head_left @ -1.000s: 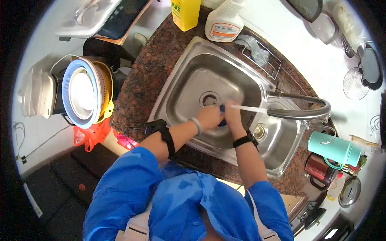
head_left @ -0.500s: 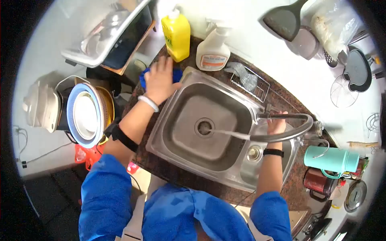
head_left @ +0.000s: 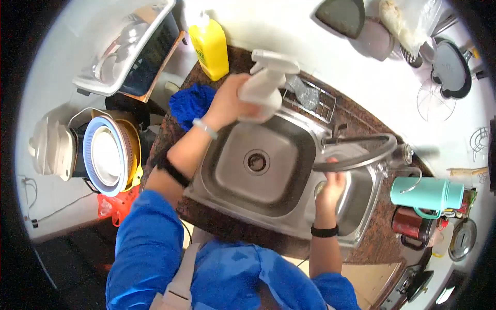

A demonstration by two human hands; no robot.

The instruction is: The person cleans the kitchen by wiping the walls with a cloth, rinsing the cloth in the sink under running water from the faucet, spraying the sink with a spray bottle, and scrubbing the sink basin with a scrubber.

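Observation:
My left hand (head_left: 231, 102) is closed around a white spray bottle (head_left: 262, 88), lifted over the back left corner of the steel sink (head_left: 297, 209). Its trigger head points up and left. A crumpled blue cloth (head_left: 190, 105) lies on the counter beside my left wrist. Over the small right basin hangs my right hand (head_left: 331, 187), fingers apart and seemingly holding nothing, just below the curved faucet spout (head_left: 356, 159). No water stream shows from the spout.
A yellow bottle (head_left: 211, 49) stands at the back left. Behind the sink is a wire rack (head_left: 321, 106) with a grey scrubber (head_left: 305, 93). On the right lie a turquoise thermos (head_left: 421, 194) and a red kettle (head_left: 408, 225). Stacked basins (head_left: 106, 152) stand left.
My left hand has left the blue cloth and taken up the spray bottle. My right hand has drawn back from the faucet toward me, and the water has stopped running.

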